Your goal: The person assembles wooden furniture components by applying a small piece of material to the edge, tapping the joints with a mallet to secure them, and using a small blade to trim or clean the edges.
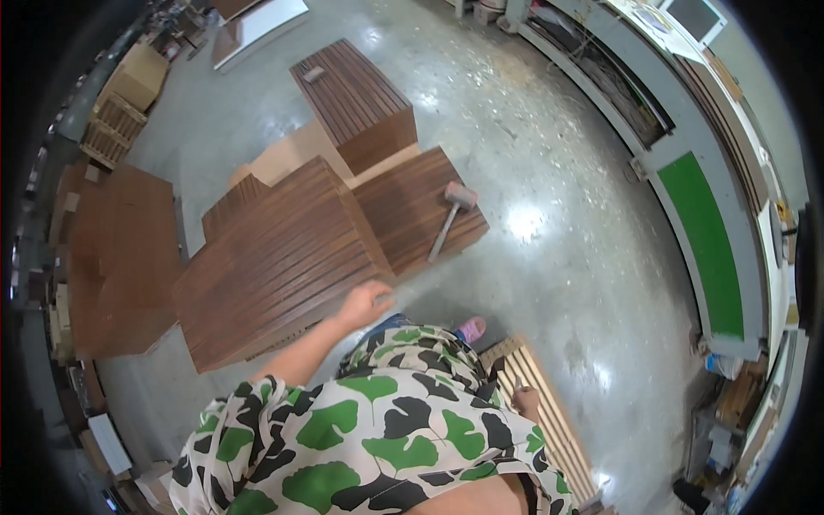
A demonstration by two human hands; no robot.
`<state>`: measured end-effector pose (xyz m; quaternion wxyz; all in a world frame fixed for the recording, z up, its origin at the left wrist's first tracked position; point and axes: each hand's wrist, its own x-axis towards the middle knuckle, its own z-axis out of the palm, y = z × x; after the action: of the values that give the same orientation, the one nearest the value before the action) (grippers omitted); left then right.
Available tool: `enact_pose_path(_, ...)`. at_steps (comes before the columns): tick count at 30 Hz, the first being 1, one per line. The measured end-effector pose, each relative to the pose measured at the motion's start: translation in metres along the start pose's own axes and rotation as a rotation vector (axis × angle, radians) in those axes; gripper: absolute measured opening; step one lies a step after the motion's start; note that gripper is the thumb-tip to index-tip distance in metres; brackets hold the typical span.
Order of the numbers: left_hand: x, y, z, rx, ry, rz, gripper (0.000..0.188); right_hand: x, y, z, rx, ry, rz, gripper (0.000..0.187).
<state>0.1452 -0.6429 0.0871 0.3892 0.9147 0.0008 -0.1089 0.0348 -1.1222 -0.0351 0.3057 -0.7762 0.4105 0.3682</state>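
My left hand [367, 302] hovers at the near right corner of a large dark brown box with a slatted top [275, 257]. Its fingers are loosely bent and apart, with nothing visible in them. Low at my right side, my right hand [525, 402] is closed over a pale slatted wooden panel [549, 421]; what it holds, if anything, I cannot make out. A mallet [461, 196] with a worn reddish-grey head lies on a lower brown slatted box [399, 206], just beyond the large one.
Another slatted brown box [356, 99] stands farther off, with a small block-like object [314, 75] on top. Brown panels [124, 257] stand at the left, near a wooden crate [114, 129]. A long grey machine with a green panel [702, 245] lines the right side.
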Motion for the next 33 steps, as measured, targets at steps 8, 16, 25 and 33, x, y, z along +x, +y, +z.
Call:
enact_pose_path(8, 0.026, 0.025, 0.085, 0.063, -0.287, -0.049, 0.028, 0.131, -0.143, -0.126, -0.290, 0.240, -0.410, 0.017)
enact_pose_path(16, 0.104, 0.031, 0.066, -0.046, 0.062, -0.122, 0.028, 0.147, -0.260, -0.090, -0.703, 0.288, -0.786, 0.022)
enact_pose_path(25, 0.097, -0.011, 0.094, -0.061, -0.120, -0.191, 0.030, 0.105, -0.393, 0.025, -0.723, -0.257, -0.947, 0.026)
enact_pose_path(33, 0.024, -0.034, 0.141, -0.238, -0.328, -0.626, 0.039, 0.146, -0.467, 0.135, -0.677, -0.366, -1.195, 0.014)
